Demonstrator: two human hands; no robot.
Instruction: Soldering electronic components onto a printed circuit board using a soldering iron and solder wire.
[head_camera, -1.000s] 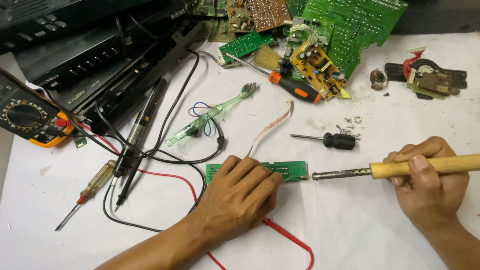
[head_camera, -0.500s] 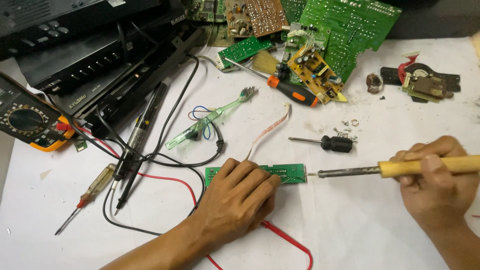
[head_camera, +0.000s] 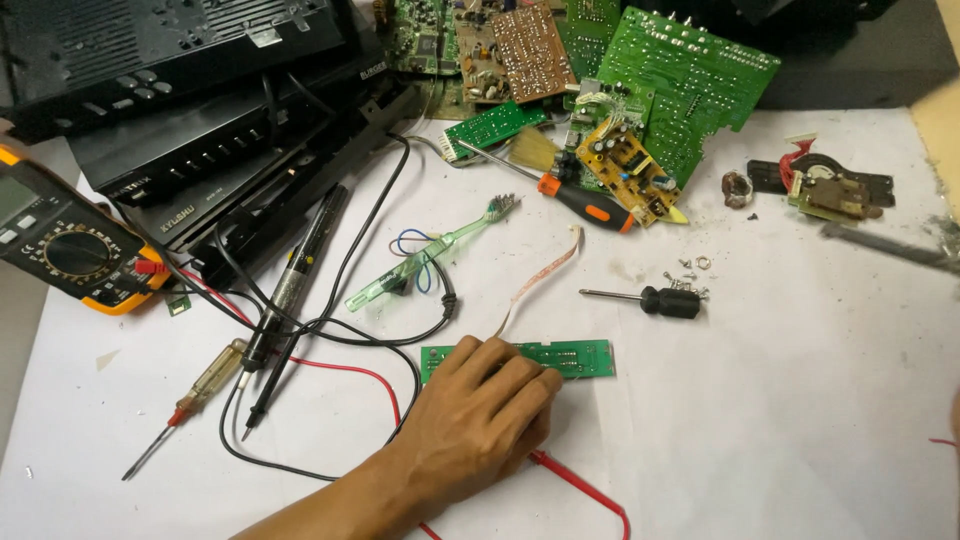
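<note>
My left hand (head_camera: 480, 415) lies with curled fingers on a narrow green circuit board (head_camera: 575, 358) on the white sheet, pinning its left half down. A thin ribbon cable (head_camera: 545, 275) runs up from the board. The blurred metal shaft of a soldering iron (head_camera: 880, 247) hangs in the air at the right edge, its handle out of frame. My right hand is out of frame; only a sliver of skin shows at the right border. A small black-handled screwdriver (head_camera: 655, 298) lies just right of the board.
A yellow multimeter (head_camera: 75, 250) sits at the left with black and red leads (head_camera: 300, 330) trailing across the sheet. Black device casings (head_camera: 200, 120) and a pile of green circuit boards (head_camera: 680, 80) fill the back. An orange screwdriver (head_camera: 585, 205), a toothbrush (head_camera: 440, 250) and loose screws (head_camera: 690, 265) lie mid-table.
The soldering iron has left the board and swung up to the right, and my right hand has gone out of frame with it. My left hand stays on the board.
</note>
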